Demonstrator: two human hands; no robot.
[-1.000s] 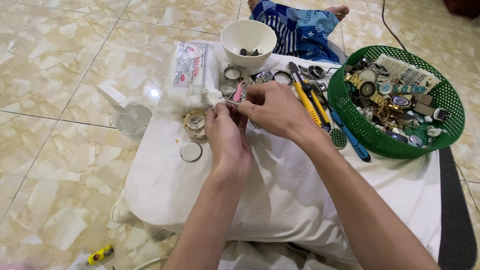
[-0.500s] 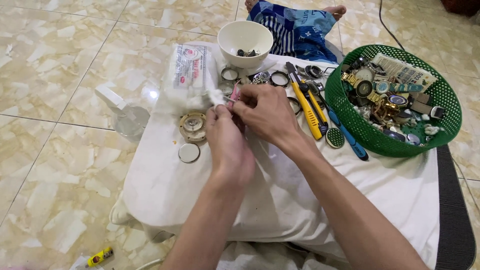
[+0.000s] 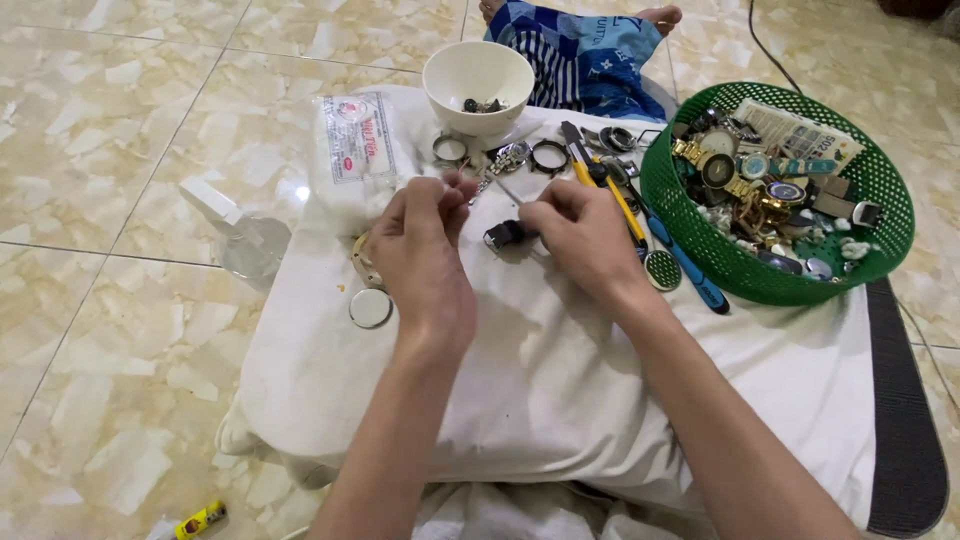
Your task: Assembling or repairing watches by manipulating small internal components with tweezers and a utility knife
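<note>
My left hand [image 3: 425, 255] hovers over the white cushion [image 3: 560, 390], its fingertips pinched on what looks like a thin silvery tool [image 3: 487, 178]. Under its palm lies a gold-coloured watch [image 3: 359, 262], with a round silver case back [image 3: 370, 308] just beside it. My right hand [image 3: 585, 235] is a little to the right, fingers closed on a small dark watch part [image 3: 503, 236] resting on the cushion. The two hands are apart.
A white bowl [image 3: 478, 72] with small parts stands at the back. A green basket [image 3: 872, 262] full of watches sits on the right. Yellow-handled tools [image 3: 612, 192], a blue-handled tool [image 3: 692, 278], loose watch rings [image 3: 549, 156], a plastic packet [image 3: 350, 150] and a clear bottle [image 3: 250, 245] lie around. Another person's feet show by a blue cloth [image 3: 590, 55].
My hands were joined over one small item near the packet. They have separated, and the right hand has moved right and now holds the dark part on the cushion.
</note>
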